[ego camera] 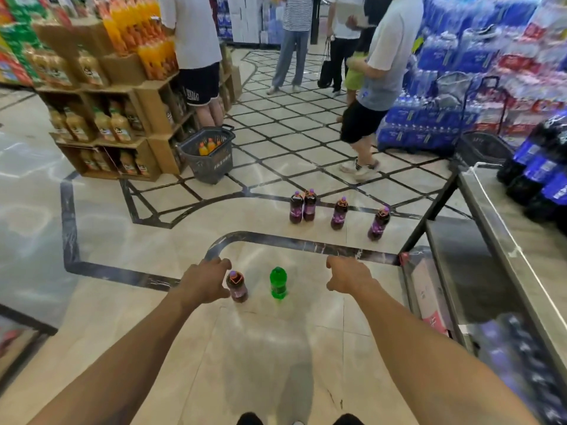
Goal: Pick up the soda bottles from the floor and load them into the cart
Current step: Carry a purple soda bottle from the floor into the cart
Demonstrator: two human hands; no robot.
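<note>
A purple soda bottle [237, 286] and a green soda bottle [278, 284] stand upright on the floor just ahead of me. My left hand [205, 282] reaches out beside the purple bottle's left side, fingers loosely curled, holding nothing. My right hand [348, 275] hovers to the right of the green bottle, apart from it, fingers loosely curled and empty. Several more purple bottles [339, 213] stand upright farther off. The metal cart [503, 240] is on my right, with dark blue-labelled bottles [540, 176] lying on its top deck.
A grey shopping basket [208, 154] sits by a cardboard juice display [116, 96] at the left. Several people stand and walk in the aisle beyond. Stacked water packs [445, 87] line the right side. A pink box [429, 299] lies on the cart's lower level.
</note>
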